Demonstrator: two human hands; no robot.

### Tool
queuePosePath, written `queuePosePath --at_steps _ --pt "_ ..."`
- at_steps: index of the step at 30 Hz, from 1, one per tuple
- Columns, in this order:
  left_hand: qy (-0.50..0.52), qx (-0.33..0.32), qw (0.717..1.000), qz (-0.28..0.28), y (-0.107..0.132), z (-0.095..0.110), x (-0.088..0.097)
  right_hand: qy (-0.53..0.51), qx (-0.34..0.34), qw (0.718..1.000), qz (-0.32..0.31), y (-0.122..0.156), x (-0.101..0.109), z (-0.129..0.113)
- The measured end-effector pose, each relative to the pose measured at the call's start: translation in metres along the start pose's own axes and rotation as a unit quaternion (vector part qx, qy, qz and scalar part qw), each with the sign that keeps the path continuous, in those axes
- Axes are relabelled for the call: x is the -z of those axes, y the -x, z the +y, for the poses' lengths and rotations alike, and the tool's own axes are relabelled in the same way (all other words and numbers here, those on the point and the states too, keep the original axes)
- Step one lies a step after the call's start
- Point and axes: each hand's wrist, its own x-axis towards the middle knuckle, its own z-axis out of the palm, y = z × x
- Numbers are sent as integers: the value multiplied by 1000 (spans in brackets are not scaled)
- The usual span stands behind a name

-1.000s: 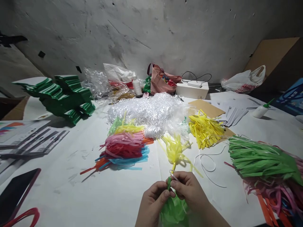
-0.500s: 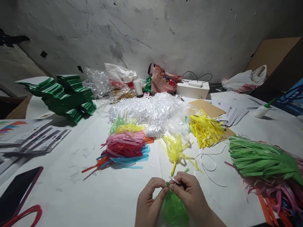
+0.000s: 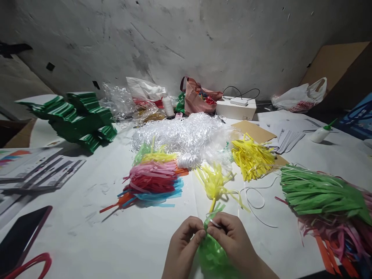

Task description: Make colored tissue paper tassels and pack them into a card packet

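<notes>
Low in the middle of the view, my left hand (image 3: pixel 182 248) and my right hand (image 3: pixel 232 242) pinch together on a light green paper tassel (image 3: pixel 212 254) that hangs down between them. A thin white ribbon (image 3: pixel 214 222) sits at the tassel's neck under my right fingertips. Just beyond my hands lies a yellow tassel (image 3: pixel 215 185) on the white table (image 3: pixel 130 240). A loose loop of white ribbon (image 3: pixel 255 203) trails to its right.
A mixed pile of coloured tassels (image 3: pixel 152 180) lies left of centre, a green and pink pile (image 3: pixel 322 197) at right, yellow strips (image 3: pixel 252 157) and white shredded ribbon (image 3: pixel 183 135) behind. Green card stacks (image 3: pixel 78 118), printed sheets (image 3: pixel 37 172), a phone (image 3: pixel 21 236) and a glue bottle (image 3: pixel 321 133) surround them.
My hands have stayed pinched on the green tassel and dropped slightly toward me. A green strip end now sticks up beyond my fingers, and the tassel has turned a little.
</notes>
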Motion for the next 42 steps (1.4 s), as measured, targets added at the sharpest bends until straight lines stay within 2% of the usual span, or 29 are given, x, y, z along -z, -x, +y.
queuePosePath --at_steps 3,7,10,16,22,31,34,36,39,42 --pt "2 10 1000 2 -1 -1 0 19 17 1000 -3 1 1 0" --pt "-8 -9 1000 -26 0 0 0 37 31 999 -3 1 2 -1" --pt "-1 0 998 -57 -1 1 2 13 20 1000 -11 0 3 -1" --pt "82 37 990 -106 -3 -1 10 -22 -16 1000 -12 -1 4 1" --pt "62 43 993 -93 -4 0 9 20 19 999 -21 4 2 -3" --pt "36 29 992 -118 -4 -4 9 95 20 995 -30 1 1 -3" --pt "28 18 994 -107 -2 -4 9 153 49 986 -51 2 3 -5" --pt "56 42 993 -90 -2 -7 8 179 74 979 -70 4 4 -5" --pt "123 81 988 -42 -1 -18 5 150 91 982 -69 7 3 -1" --pt "164 90 981 -40 0 -30 1 33 36 997 -54 8 -1 4"
